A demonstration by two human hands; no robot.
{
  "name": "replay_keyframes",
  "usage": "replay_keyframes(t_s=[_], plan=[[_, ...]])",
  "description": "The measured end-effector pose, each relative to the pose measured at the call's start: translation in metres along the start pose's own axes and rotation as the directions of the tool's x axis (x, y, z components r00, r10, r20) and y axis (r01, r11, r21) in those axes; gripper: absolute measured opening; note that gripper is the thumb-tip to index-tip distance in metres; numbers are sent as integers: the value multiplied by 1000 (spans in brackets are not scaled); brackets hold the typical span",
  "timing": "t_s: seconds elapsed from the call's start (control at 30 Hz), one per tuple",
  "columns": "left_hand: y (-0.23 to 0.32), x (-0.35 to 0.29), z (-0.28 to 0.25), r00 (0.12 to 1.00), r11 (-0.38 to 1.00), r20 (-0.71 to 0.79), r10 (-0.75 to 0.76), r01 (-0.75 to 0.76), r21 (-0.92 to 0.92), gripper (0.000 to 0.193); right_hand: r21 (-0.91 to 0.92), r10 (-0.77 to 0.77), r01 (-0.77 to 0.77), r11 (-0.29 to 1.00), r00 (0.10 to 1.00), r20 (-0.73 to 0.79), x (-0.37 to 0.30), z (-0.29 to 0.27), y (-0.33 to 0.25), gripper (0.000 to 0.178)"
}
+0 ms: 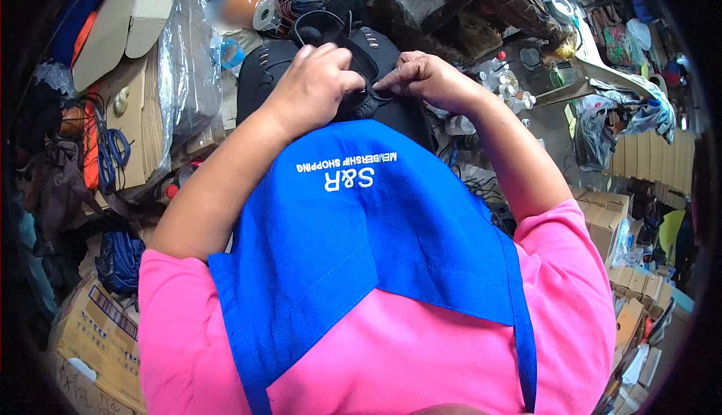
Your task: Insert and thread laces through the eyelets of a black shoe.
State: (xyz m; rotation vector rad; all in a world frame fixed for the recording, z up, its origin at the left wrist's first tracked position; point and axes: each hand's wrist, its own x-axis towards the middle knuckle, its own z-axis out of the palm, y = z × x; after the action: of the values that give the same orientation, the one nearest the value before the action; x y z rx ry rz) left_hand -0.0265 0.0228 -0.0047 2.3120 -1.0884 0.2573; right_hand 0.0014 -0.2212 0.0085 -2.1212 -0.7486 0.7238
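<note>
Gripped by your left hand [316, 84] (right hand [423, 80] unclear), the black piece [363, 108] beyond your apron [316, 264] seems pliable, best rim-held.

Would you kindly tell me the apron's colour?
The apron is bright blue, seen in the head view.

A black-clothed lap [257, 106] carries a dark item [364, 105] whose kind is unclear. Far to the right, clear plastic bottles [508, 82] cluster on the grey floor [555, 124], near a plastic bag [594, 142].
</note>
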Motion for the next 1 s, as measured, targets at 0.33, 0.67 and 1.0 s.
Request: replay_keyframes(t_s=[0.33, 0.67, 1.0], plan=[[2, -12, 4, 987, 987, -9, -159, 158, -13, 21, 81, 38, -35, 996, 998, -44, -8, 8, 4, 37], [-12, 7, 5, 1000, 998, 1, 28, -28, -58, 19, 66, 8, -6, 998, 999, -41, -2, 10, 5, 39], [-7, -17, -6, 981, 973, -7, -194, 192, -129, 24, -221, -94, 29, 975, 954, -286, -19, 21, -7, 29]])
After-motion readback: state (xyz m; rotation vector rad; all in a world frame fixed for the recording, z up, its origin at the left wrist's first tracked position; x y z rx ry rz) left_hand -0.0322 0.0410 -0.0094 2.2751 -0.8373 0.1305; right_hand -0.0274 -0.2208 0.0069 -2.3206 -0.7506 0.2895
